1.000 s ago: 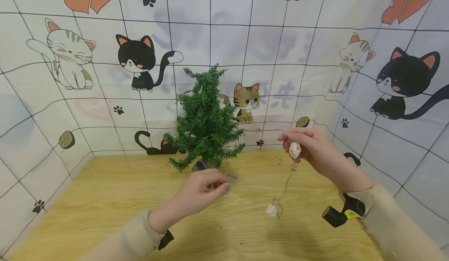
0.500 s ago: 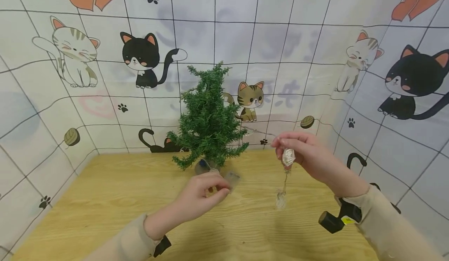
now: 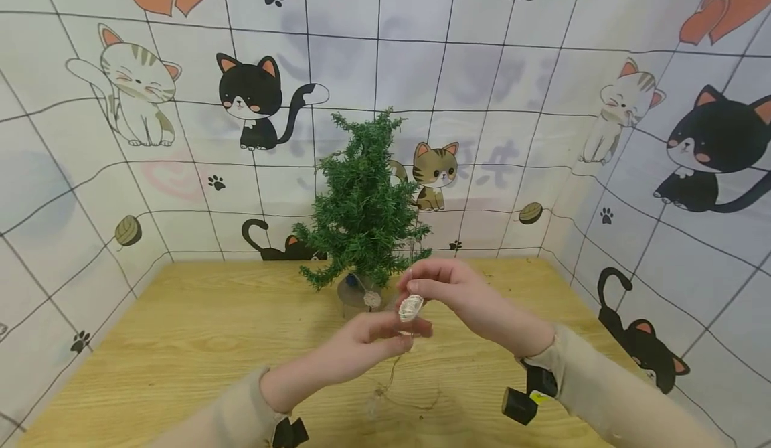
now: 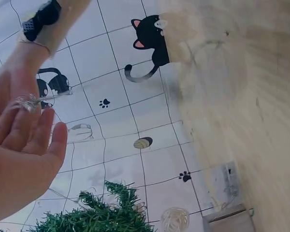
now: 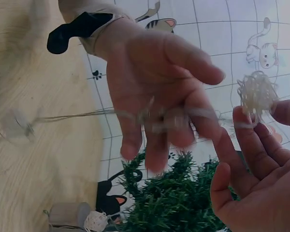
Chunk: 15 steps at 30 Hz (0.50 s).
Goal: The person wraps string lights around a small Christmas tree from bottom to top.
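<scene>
My right hand (image 3: pixel 470 301) pinches a string light at a white woven ball (image 3: pixel 411 307), in front of the small artificial Christmas tree (image 3: pixel 364 200). In the right wrist view, thumb and fingertips meet at that ball (image 5: pixel 257 96). Just below and to the left, my left hand (image 3: pixel 355 344) reaches out with extended fingers, palm facing the string. The wire (image 5: pixel 72 116) runs blurred across those fingers; whether they touch it I cannot tell. More wire (image 3: pixel 391 374) hangs below both hands to a blurred pale ball (image 3: pixel 375 404).
The tree stands in a grey base (image 3: pixel 355 297) at the table's back, another white woven ball (image 3: pixel 372 299) beside it. Cat-printed cloth (image 3: pixel 500 86) closes off the back and sides of the wooden table (image 3: pixel 199 334). Both wrists carry black cameras.
My right hand has moved left and down with the woven ball, close to my left hand. The left fingers have straightened out. The dangling wire has come left too.
</scene>
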### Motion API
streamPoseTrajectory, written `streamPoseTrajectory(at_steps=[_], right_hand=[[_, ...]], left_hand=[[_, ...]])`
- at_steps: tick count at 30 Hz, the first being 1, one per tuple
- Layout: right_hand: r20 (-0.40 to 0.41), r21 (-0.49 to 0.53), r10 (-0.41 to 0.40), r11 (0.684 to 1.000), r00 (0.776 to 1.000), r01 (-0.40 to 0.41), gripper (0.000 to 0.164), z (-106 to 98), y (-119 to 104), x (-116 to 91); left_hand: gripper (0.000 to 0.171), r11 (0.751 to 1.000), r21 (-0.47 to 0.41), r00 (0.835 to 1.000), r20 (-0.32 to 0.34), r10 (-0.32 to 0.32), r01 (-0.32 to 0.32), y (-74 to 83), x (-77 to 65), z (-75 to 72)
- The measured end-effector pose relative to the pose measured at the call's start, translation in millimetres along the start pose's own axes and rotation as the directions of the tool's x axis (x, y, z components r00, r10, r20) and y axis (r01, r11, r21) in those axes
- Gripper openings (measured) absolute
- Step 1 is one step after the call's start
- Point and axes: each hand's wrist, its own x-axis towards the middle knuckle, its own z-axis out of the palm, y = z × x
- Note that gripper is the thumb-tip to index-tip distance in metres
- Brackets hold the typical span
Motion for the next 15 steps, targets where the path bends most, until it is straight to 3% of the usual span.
streamPoseTrajectory(at_steps=[2, 6, 9, 11, 12, 15], right_hand=[[-0.005, -0.027, -0.001, 1.0, 1.0, 0.001, 0.029, 1, 4, 3], [-0.02, -0.101, -0.005, 0.995, 1.0, 0.003, 0.029, -4, 16, 6], [-0.093, -0.281, -0.071, 0.959, 0.993, 0.043, 0.02, -14, 28, 12], [-0.156, -0.446, -0.164, 0.892, 0.974, 0.078, 0.013, -23, 36, 19], [-0.179, -0.531, -0.216, 0.843, 0.96, 0.091, 0.014, -27, 40, 23], [-0.195, -0.764, -0.359, 0.639, 0.913, 0.089, 0.026, -39, 50, 36]], left_hand=[[0.031, 0.998, -0.064, 1.0, 0.01, 0.008, -0.007, 0.8, -4.8, -1.1], [0.026, 0.996, -0.079, 0.998, -0.051, 0.029, -0.033, 6.0, -19.2, -3.8], [0.023, 0.998, -0.032, 0.995, -0.085, 0.045, -0.048, 13.6, -30.3, -7.8], [0.022, 0.999, 0.007, 0.994, -0.099, 0.044, -0.044, 20.3, -36.9, -11.4], [0.021, 0.999, 0.027, 0.994, -0.102, 0.044, -0.041, 24.2, -40.1, -13.5], [0.02, 0.995, 0.091, 0.992, -0.123, 0.038, -0.027, 35.8, -47.9, -21.1]])
